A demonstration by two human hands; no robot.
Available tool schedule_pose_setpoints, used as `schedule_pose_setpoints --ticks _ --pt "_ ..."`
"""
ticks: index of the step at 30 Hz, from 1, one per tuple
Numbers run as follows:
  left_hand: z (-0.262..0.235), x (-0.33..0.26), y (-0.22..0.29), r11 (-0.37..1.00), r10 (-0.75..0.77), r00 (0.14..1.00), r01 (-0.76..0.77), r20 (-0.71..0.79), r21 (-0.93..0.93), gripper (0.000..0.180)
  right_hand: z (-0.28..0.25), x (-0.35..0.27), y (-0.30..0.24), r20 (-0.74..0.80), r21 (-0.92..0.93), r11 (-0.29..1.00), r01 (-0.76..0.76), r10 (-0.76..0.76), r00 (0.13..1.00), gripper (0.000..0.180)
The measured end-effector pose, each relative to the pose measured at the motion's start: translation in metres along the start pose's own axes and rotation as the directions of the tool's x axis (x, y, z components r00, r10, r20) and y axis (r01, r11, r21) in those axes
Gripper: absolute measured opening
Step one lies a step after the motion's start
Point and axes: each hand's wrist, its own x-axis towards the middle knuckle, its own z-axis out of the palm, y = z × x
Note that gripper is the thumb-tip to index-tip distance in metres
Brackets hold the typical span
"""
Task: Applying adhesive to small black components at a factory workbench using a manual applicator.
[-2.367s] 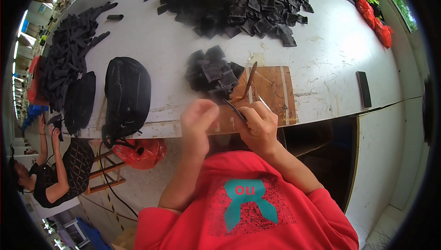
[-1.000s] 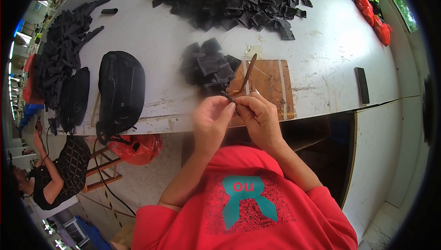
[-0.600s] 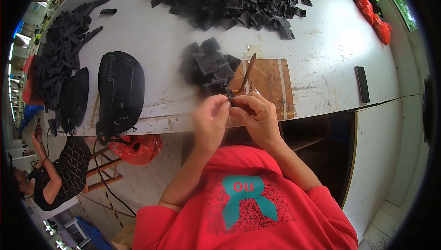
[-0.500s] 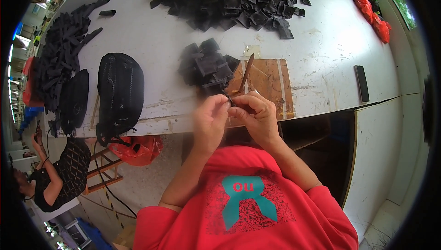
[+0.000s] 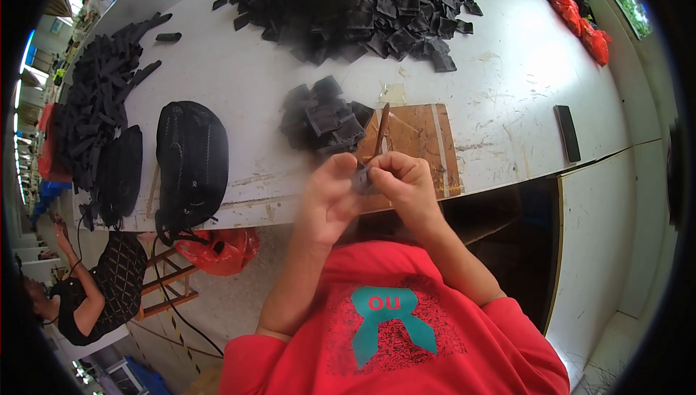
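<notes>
two bare hands close together at the near edge of a white worktop (image 5: 500,116), a small dark piece (image 5: 364,179) between them.
the right hand (image 5: 406,181) pinches the piece between thumb and fingers, over the near left part of a brown board (image 5: 431,148) that lies along the worktop's near edge; the left hand (image 5: 330,195) is just beside it, blurred, so i cannot tell whether its fingers grip too. a brown stick (image 5: 383,128) slants up behind the hands. a small dark pile (image 5: 330,116) sits by the board's far left corner, a large dark heap (image 5: 362,7) toward the worktop's far edge, and a black pouch (image 5: 192,163) at the near edge, left.
</notes>
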Motion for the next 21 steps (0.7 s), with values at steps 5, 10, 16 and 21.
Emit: schedule_pose_setpoints --ticks 5,10,16,21 --pt "0.01 -0.003 -0.008 0.681 0.342 0.94 -0.247 -0.001 0.69 0.015 -0.011 -0.003 -0.01 0.487 0.689 0.383 -0.615 0.384 0.785 0.005" --pt "0.019 0.005 -0.018 0.355 0.604 0.788 -0.401 0.119 0.845 0.01 -0.016 0.002 -0.02 0.461 0.672 0.456 -0.584 0.36 0.811 0.016" --pt "0.033 0.0 0.01 0.98 -0.059 0.983 0.091 0.177 -0.179 0.012 -0.03 0.011 -0.05 0.501 0.546 0.662 -0.513 0.232 0.833 0.02" --pt "0.073 0.005 0.037 0.925 0.022 0.792 0.216 0.61 -0.314 0.012 -0.036 0.043 -0.122 0.447 0.198 0.978 -0.067 -0.029 0.894 0.023"
